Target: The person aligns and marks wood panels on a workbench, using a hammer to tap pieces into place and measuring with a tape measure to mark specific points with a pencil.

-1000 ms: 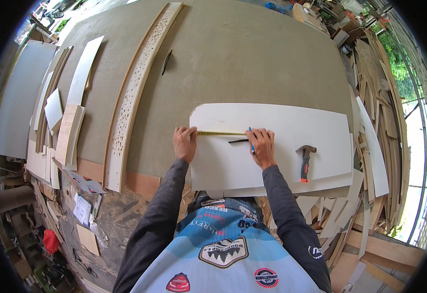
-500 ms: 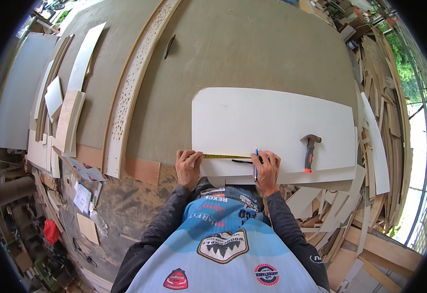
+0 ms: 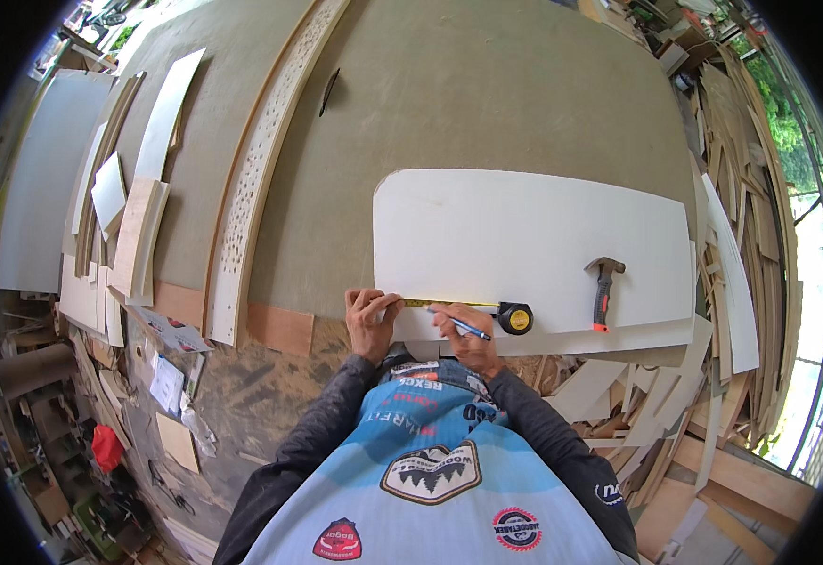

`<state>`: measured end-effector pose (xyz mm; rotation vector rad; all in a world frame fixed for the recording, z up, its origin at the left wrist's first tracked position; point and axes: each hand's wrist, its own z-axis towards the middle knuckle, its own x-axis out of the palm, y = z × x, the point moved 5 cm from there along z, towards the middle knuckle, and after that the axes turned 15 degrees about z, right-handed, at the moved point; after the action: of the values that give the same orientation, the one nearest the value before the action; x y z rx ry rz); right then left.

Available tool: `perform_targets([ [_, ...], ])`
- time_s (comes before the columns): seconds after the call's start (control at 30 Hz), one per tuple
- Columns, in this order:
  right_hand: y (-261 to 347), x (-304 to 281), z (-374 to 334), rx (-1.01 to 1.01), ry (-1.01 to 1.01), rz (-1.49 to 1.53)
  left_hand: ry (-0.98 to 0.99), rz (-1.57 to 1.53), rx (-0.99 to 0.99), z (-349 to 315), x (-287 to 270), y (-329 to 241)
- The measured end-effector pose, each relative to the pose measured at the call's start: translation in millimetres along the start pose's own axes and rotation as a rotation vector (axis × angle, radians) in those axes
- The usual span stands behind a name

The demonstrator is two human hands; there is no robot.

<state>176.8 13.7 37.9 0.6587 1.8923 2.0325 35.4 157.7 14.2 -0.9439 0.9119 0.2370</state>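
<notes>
A white board (image 3: 524,235) with a rounded far left corner lies in front of me. Across its near part stretches the yellow blade of a tape measure (image 3: 516,318), whose black and yellow case rests on the board. My left hand (image 3: 371,322) pinches the blade's end at the board's left edge. Slim and blue, a pen or pencil (image 3: 470,328) is gripped in my right hand (image 3: 468,344), its tip close to the blade. To the right on the board is a claw hammer (image 3: 603,294) with a black and orange handle.
The board lies on a large greenish-brown work surface (image 3: 487,94). Left of it runs a long speckled strip (image 3: 246,202), with several cut panels (image 3: 143,226) beyond. Wood offcuts (image 3: 746,217) pile up at the right. A small dark curved piece (image 3: 329,92) lies farther off.
My right hand has moved left along the blade, and the pen or pencil has tilted from upright to slanting. The tape measure's case now shows right of that hand. My left hand stays at the board's edge.
</notes>
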Motion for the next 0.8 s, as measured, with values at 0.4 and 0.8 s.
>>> perform_targets([
  [0.4, -21, 13, 13, -0.120, 0.000, -0.228, 0.020, -0.092, -0.018, -1, 4, 7],
  [0.8, -22, 12, 14, -0.110, 0.030, -0.225, 0.020, -0.066, 0.031, -2, 6, 9],
])
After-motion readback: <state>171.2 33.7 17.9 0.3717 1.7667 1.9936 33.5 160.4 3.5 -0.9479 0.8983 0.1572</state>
